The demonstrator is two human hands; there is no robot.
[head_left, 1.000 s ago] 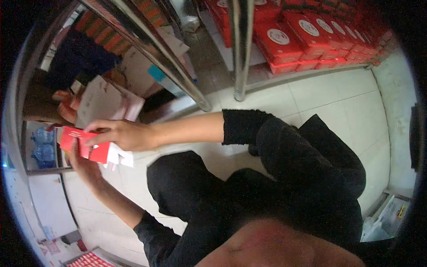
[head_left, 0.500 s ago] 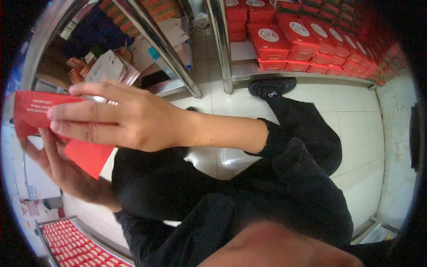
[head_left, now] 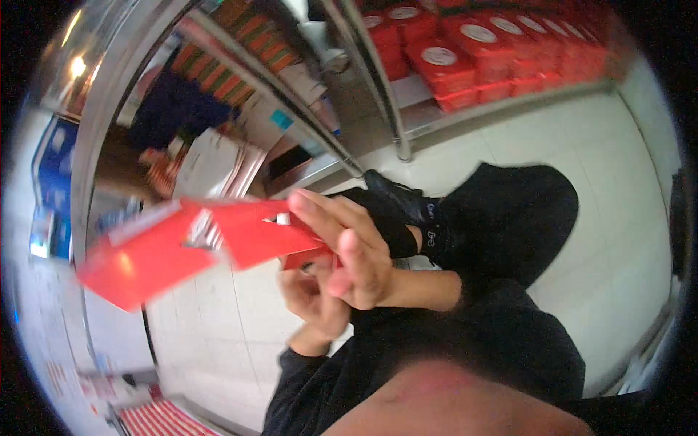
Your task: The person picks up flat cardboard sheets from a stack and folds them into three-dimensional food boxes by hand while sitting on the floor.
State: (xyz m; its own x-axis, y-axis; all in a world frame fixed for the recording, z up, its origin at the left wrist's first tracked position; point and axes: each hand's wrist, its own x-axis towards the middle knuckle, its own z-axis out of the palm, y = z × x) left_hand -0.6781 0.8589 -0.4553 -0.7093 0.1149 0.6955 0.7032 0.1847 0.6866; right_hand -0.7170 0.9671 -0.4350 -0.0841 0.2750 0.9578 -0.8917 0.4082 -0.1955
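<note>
A red cardboard box blank (head_left: 149,254), partly folded and with a cut-out gap, stretches left from my hands in mid-air. Its edges are smeared by motion. My left hand (head_left: 314,296) is closed on the lower flap at the blank's right end. Just above and to the right, my right hand (head_left: 360,251) grips that same end, its bent fingers along the edge. Part of the flap between the hands is hidden by the fingers.
Metal shelf legs (head_left: 371,80) stand ahead. Filled red boxes (head_left: 472,62) are stacked on the far-right shelf. White card sheets (head_left: 211,163) lie on the left shelf. Below are my black-clad leg (head_left: 520,211) and the tiled floor (head_left: 218,330). A red-and-white patterned stack (head_left: 163,418) sits lower left.
Both hands have come right and nearer to my body. The red blank now shows more opened out, pointing left. The view has tilted, and my leg has shifted in it.
</note>
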